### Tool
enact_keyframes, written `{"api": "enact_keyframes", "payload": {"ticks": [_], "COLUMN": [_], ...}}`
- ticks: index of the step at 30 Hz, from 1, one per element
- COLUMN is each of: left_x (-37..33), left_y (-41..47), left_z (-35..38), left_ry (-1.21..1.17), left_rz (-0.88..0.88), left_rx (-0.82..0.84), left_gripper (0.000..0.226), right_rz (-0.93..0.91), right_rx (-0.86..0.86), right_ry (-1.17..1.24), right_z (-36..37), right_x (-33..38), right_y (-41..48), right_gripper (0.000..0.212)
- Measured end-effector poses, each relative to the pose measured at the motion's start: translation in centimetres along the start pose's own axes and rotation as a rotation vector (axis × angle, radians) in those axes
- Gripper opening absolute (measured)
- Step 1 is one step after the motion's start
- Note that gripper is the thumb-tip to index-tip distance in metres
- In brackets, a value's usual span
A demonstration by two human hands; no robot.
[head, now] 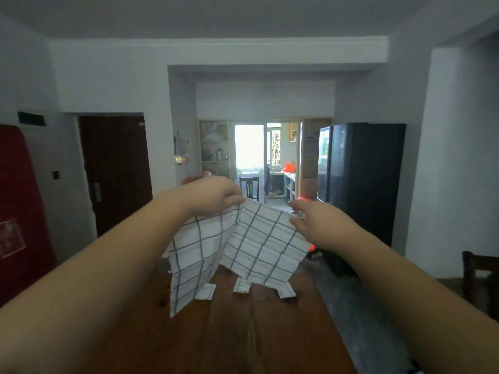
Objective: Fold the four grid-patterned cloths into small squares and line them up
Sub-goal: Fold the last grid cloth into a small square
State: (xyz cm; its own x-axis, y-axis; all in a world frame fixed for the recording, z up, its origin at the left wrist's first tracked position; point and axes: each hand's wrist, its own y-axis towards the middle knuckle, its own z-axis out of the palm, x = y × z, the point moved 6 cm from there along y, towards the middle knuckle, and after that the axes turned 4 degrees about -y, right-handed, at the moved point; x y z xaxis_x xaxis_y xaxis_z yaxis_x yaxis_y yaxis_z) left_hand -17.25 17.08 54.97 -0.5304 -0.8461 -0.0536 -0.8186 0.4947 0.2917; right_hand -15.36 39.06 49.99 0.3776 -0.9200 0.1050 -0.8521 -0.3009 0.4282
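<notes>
I pinch the cloth [237, 247] by its top corners, both hands [216, 195] [310, 220] level, hanging above three squares [244, 287] on the tabletop [243, 333].

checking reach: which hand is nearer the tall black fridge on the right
Right. The right hand pinches the white grid-patterned cloth just left of the tall black fridge; the left hand holds the cloth's other top edge, farther left.

Matt woven cloth [237, 247] — smooth, glossy wooden table [243, 333].
</notes>
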Motion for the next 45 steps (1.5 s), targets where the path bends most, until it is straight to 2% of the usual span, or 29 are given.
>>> {"api": "enact_keyframes", "payload": {"ticks": [3,8,16,22,26,34,39,42,45], "left_x": [-1.0,-1.1,2.5,5.7,8.4,13.6,15.0,14.3,11.2], "left_y": [0.3,0.2,-2.3,-4.9,-6.6,-10.5,-12.2,-12.2,-10.9], "left_z": [0.3,0.7,0.0,-0.2,-0.4,-0.2,-0.2,-0.5,0.2], "left_ry": [0.005,0.075,0.051,-0.066,-0.13,-0.226,-0.268,-0.16,-0.089], "left_rz": [0.038,0.062,0.043,-0.006,-0.056,-0.221,-0.26,-0.272,-0.187], "left_rx": [0.002,-0.007,0.003,0.046,0.021,-0.01,-0.021,-0.044,-0.07], "left_gripper": [0.027,0.024,0.025,0.026,0.022,0.02,0.014,0.024,0.039], "right_rz": [-0.054,-0.085,-0.139,-0.255,-0.251,-0.194,-0.192,-0.242,-0.289], "right_rx": [-0.1,-0.203,-0.131,0.08,0.067,0.076,0.06,0.066,0.045], "right_ry": [0.063,0.138,0.035,0.03,0.058,0.056,0.059,0.071,0.059], "right_z": [0.1,0.6,0.3,0.6,0.6,2.7,3.4,3.8,4.1], "right_x": [3.7,7.7,10.3,11.5,11.6,11.1,12.7,14.2,15.9], "right_y": [0.8,2.9,4.6,5.7,6.3,7.9,8.2,7.9,7.6], "right_gripper": [0.051,0.034,0.022,0.016,0.02,0.016,0.017,0.015,0.015]}}
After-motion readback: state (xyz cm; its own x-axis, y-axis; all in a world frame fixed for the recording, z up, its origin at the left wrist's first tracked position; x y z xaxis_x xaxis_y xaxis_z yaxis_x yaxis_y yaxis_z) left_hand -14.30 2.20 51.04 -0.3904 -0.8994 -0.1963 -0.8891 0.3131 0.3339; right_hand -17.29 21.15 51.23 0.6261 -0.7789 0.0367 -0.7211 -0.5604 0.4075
